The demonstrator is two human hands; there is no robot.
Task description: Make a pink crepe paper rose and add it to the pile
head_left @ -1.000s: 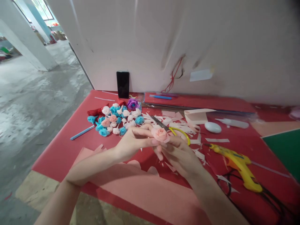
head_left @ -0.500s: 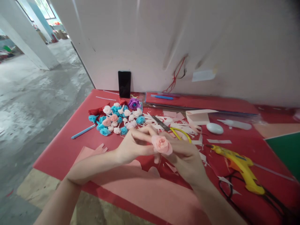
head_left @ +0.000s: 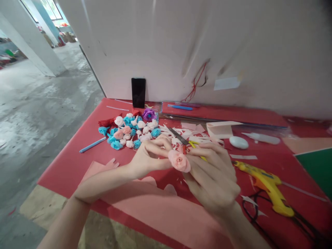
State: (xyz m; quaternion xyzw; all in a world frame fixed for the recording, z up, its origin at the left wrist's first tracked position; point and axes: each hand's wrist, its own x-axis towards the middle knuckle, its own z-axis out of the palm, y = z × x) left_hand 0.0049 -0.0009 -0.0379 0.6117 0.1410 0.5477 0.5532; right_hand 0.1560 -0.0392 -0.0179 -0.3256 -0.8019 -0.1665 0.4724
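In my left hand (head_left: 150,157), a pink paper rose (head_left: 178,161) is pinched between thumb and fingers, its spiral centre facing me. My right hand (head_left: 214,176) is at the flower's right side, fingers stretched out and apart, the nearest ones close against the petals. Whether they touch is hard to see. Scissors (head_left: 193,142) with yellow handles lie behind the hands, partly covered by the right fingers. Below my hands a large pink paper sheet (head_left: 155,211) with a scalloped edge spreads over the red tabletop (head_left: 64,162).
Blue, white and pink paper flowers (head_left: 127,129) are heaped behind my left hand, near a purple flower (head_left: 149,114) and a phone (head_left: 138,92). A yellow glue gun (head_left: 267,185) with its cord lies right. Paper scraps (head_left: 178,133), a blue pen (head_left: 92,145) and a white egg-shaped object (head_left: 238,142) lie around.
My right hand has shifted right and turned, its fingers straightening away from behind the rose. My left hand keeps holding the rose in nearly the same place.
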